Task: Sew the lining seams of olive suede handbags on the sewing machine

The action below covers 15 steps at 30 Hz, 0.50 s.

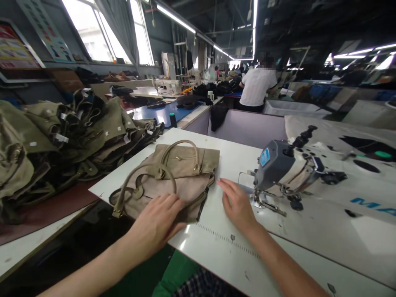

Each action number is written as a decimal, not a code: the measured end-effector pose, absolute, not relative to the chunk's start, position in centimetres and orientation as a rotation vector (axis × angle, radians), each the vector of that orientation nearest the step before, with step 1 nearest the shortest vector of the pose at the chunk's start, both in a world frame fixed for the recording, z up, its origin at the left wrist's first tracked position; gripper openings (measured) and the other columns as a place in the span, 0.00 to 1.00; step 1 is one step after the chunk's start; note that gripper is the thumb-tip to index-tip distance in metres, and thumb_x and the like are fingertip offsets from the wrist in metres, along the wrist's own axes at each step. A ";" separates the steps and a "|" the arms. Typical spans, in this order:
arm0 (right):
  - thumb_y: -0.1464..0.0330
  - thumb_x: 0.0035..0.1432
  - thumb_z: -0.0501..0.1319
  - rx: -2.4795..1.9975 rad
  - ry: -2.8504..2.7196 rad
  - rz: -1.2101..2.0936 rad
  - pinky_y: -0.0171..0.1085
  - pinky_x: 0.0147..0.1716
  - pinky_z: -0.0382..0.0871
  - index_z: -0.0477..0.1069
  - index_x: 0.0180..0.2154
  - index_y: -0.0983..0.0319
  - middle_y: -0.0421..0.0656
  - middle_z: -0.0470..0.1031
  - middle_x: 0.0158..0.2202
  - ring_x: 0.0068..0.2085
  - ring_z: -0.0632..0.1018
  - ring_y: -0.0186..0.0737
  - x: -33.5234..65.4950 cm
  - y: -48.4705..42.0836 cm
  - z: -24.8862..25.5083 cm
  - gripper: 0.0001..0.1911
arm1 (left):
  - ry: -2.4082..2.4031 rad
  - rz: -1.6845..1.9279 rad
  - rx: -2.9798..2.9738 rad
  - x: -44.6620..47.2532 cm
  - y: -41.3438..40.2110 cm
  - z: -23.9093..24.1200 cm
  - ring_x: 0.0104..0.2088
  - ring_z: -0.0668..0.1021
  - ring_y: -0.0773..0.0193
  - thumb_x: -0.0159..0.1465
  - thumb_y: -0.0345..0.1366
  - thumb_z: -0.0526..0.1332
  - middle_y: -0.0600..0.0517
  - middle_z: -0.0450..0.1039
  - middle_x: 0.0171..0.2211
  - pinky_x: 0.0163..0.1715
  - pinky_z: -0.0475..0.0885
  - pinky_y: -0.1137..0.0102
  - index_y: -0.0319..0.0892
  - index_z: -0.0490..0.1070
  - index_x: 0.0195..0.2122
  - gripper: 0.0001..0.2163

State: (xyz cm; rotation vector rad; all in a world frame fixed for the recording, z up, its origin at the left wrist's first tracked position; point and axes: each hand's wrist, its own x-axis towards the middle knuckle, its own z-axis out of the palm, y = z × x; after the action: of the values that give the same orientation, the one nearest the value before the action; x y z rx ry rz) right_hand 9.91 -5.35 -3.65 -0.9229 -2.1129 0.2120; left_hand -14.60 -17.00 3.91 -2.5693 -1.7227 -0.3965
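A tan canvas bag [182,173] with two looped handles lies flat on the white sewing table [222,243]. My left hand [157,222] rests palm down on the bag's near edge, fingers stretched out. My right hand [236,204] lies flat on the table just right of the bag, fingers apart, holding nothing. It sits close in front of the sewing machine head [278,165] and its presser foot [262,202].
A big pile of olive and tan bags [62,136] fills the bench to the left. A blue-topped table [167,113] with another sewing machine [168,86] stands behind. A person in a white shirt [256,88] sits farther back, facing away.
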 end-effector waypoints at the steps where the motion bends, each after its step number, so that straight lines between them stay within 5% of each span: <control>1: 0.76 0.63 0.49 -0.932 -2.091 0.196 0.56 0.54 0.70 0.67 0.58 0.64 0.55 0.70 0.54 0.55 0.71 0.52 9.2 -4.2 -3.1 0.23 | -1.678 -0.354 -2.519 -14.2 -16.9 2.5 0.46 0.75 0.50 0.66 0.44 0.60 0.43 0.73 0.47 0.47 0.72 0.57 0.40 0.69 0.52 0.17; 5: 0.77 0.59 0.54 -0.842 -2.156 0.196 0.56 0.60 0.63 0.62 0.61 0.64 0.54 0.65 0.59 0.60 0.66 0.51 7.7 0.0 -0.5 0.27 | -1.616 -0.458 -2.371 -15.5 -18.9 -2.3 0.49 0.74 0.52 0.68 0.41 0.57 0.42 0.69 0.56 0.48 0.72 0.60 0.39 0.63 0.59 0.20; 10: 0.83 0.49 0.56 -0.610 -2.415 0.315 0.49 0.61 0.63 0.73 0.51 0.62 0.48 0.73 0.55 0.59 0.70 0.48 5.5 2.5 1.7 0.28 | -1.804 -0.747 -2.237 -16.4 -20.2 -4.3 0.44 0.77 0.52 0.68 0.46 0.56 0.43 0.72 0.51 0.41 0.75 0.59 0.43 0.70 0.44 0.13; 15: 0.81 0.55 0.55 -0.607 -2.439 0.391 0.47 0.59 0.64 0.73 0.49 0.62 0.47 0.75 0.53 0.57 0.73 0.47 3.7 1.5 3.4 0.22 | -1.876 -1.068 -2.167 -16.6 -19.6 -2.7 0.39 0.78 0.59 0.69 0.38 0.53 0.48 0.74 0.41 0.36 0.76 0.66 0.45 0.70 0.35 0.09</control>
State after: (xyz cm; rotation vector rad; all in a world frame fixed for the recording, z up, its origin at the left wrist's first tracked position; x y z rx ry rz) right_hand 3.70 1.50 3.44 -0.6072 -2.4394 0.3913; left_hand -16.65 -19.62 -2.65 -2.1668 -1.8758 -1.0680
